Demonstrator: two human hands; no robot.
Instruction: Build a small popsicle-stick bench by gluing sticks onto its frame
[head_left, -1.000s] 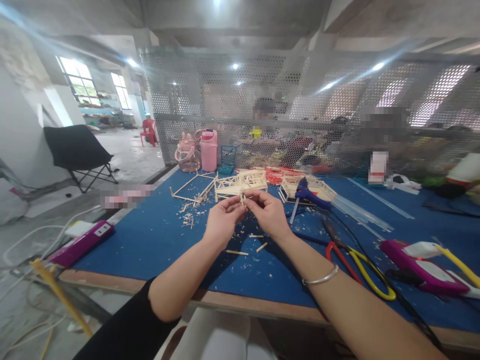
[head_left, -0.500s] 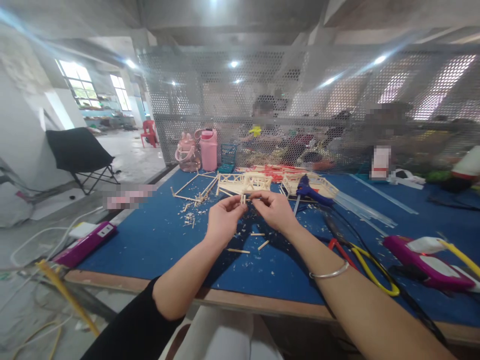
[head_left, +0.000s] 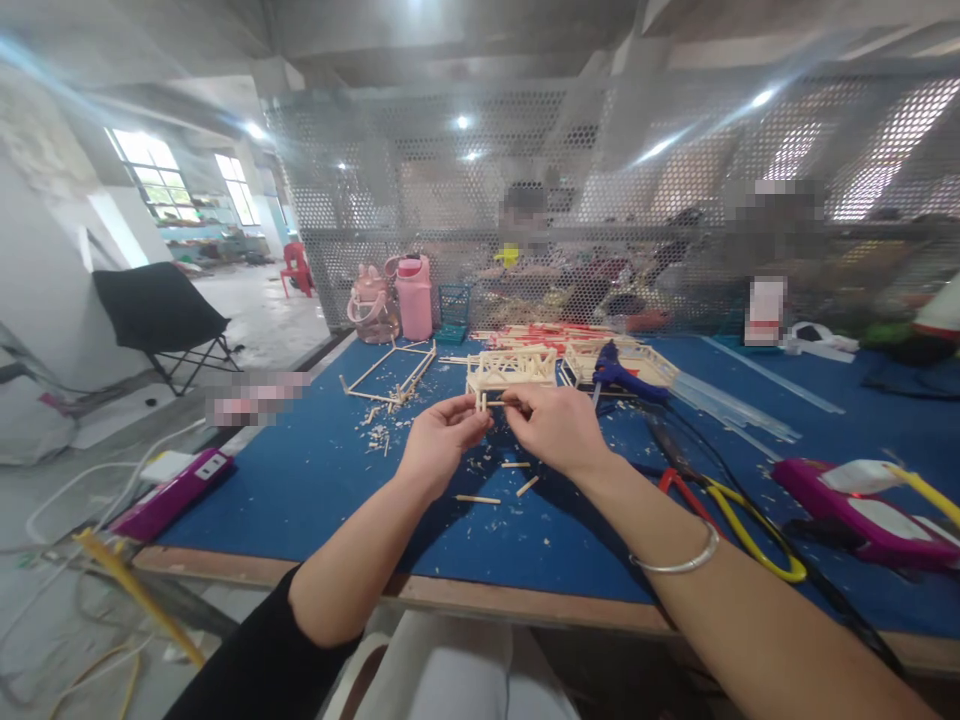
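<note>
Both hands are at a small model frame of pale wooden sticks (head_left: 517,365), with crossed braces along its side. My left hand (head_left: 442,437) pinches a stick end at its near left corner. My right hand (head_left: 559,425) has its fingers curled at the near right side, closed on the frame; the exact grip is hidden by the fingers. Several loose wooden sticks (head_left: 478,499) and shavings lie on the blue mat (head_left: 300,500) below the hands. A flat stick frame (head_left: 375,372) rests to the left, and a second stick model (head_left: 652,368) sits behind the blue glue gun (head_left: 622,378).
Red-tipped sticks (head_left: 540,338) are piled at the back. Clear glue sticks (head_left: 739,405), yellow-red handled pliers (head_left: 750,530) and a purple power strip (head_left: 862,510) lie right. Another purple strip (head_left: 176,490) is at the left edge. Pink bottles (head_left: 414,300) stand before the perforated screen (head_left: 420,200).
The stick frame has turned and shifted right in my hands, its left end now nearer my left fingers. My right hand has turned slightly, showing more of its back.
</note>
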